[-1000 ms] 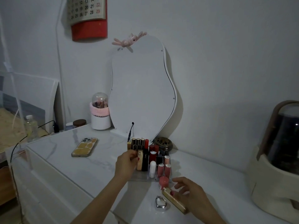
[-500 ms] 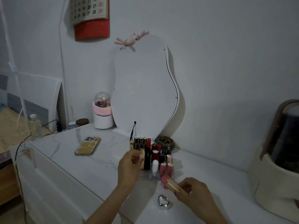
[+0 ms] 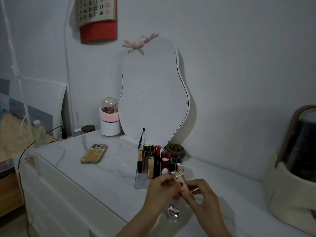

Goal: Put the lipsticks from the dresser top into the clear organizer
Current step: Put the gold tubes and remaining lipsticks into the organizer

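Note:
A clear organizer [image 3: 139, 183] stands on the white marble dresser top [image 3: 109, 170], in front of the mirror, holding several upright lipsticks in gold, black, red and pink. Just in front of it, both hands meet around one gold lipstick tube [image 3: 179, 180], tilted with its top toward the organizer. My left hand [image 3: 161, 194] pinches its upper part. My right hand [image 3: 203, 200] grips its lower end from the right. A pink lipstick behind my hands is mostly hidden. A small silver heart-shaped case [image 3: 173, 211] lies on the dresser below my hands.
A phone in a yellow case [image 3: 94, 153] lies left of the organizer. A wavy mirror [image 3: 153, 93] leans on the wall, with a brass bowl [image 3: 176, 150] and a white pot with a pink band [image 3: 109, 122] beside it. A large domed cosmetic case [image 3: 297, 161] stands at the right.
My left hand let go of the gold lipstick in the organizer and came down to my right hand. My right hand lifted the gold tube off the dresser; both hands now hold it.

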